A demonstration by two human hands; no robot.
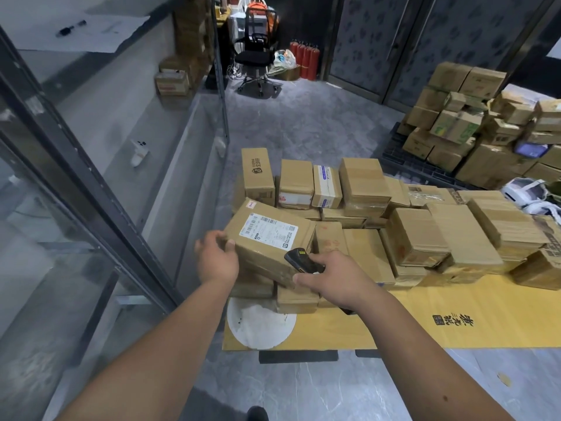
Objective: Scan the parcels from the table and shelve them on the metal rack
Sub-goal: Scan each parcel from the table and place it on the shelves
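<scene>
A brown cardboard parcel [267, 238] with a white shipping label on top is tilted above the stack at the table's left end. My left hand [216, 257] grips its near left corner. My right hand [329, 278] holds a black handheld scanner [303, 262] against the parcel's right side, thumb under the box edge. Many more brown parcels [419, 235] cover the yellow-topped table [455, 317]. The metal rack [100, 183] stands to the left, with a few boxes [173, 83] on a far shelf.
Stacked cartons [461, 126] sit on a dark pallet at the right. An office chair [256, 53] and red fire extinguishers [305, 59] stand at the back. A white round disc [261, 325] lies on the table's near left corner. Grey floor lies between rack and table.
</scene>
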